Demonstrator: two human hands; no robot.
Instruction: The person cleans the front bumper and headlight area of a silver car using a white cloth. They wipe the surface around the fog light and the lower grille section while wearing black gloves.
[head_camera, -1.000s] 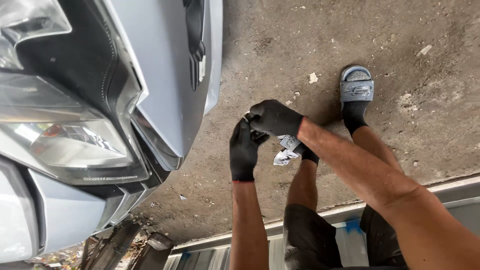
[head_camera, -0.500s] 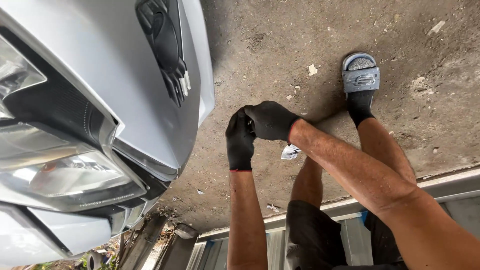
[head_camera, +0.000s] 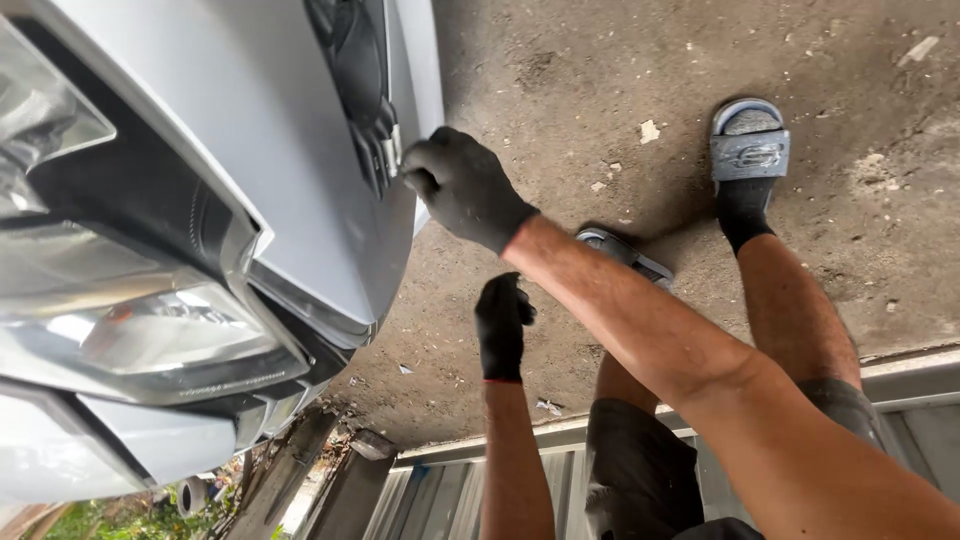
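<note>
Seen from the head camera, the right hand (head_camera: 462, 188), in a black glove, reaches up to the silver car body (head_camera: 270, 130) and presses its curled fingers against a small pale clip (head_camera: 396, 148) at the lower end of a black trim piece (head_camera: 358, 70) set in the panel; its grip is closed around that spot, though whether it actually pinches the clip cannot be told. The left hand (head_camera: 501, 325), also in a black glove with a red cuff edge, hangs lower, well apart from the car, over the concrete floor (head_camera: 560, 70); its grip is loosely curled and holds nothing visible. The headlight (head_camera: 150, 330) sits at the left edge of the car's front, below the panel. Both feet in grey sandals (head_camera: 749, 145) stand on the floor, one near the right, the other partly hidden behind the right forearm.
</note>
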